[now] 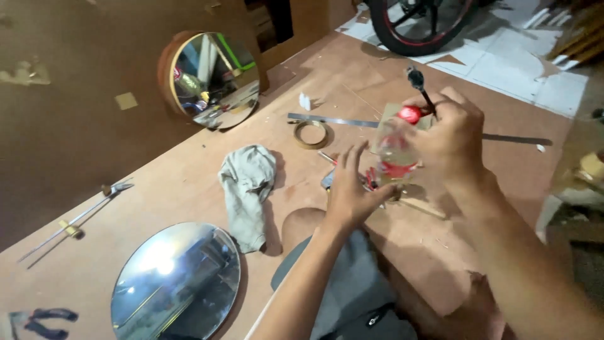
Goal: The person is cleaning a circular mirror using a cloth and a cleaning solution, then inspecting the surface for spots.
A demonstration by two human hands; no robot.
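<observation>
Far left edge of the plywood floor: thin metal rod tool (75, 217), then an oval mirror (177, 282) lying flat at the near edge, round mirror (215, 79) propped against the brown board behind. Grey rag (247, 189) mid-floor, tape ring (311, 133) and steel ruler (333, 119) beyond it. Left hand (349, 189) fingers spread, half-open, touching the lower side of the clear bottle (395, 154). Bottle roughly upright, red cap (409, 114) on top, long axis vertical. Right hand (450, 135) is closed around the bottle's upper part and also pinches a dark screwdriver (420, 88) pointing up-left. Bottle sits between both hands; the right one has the firmer hold.
</observation>
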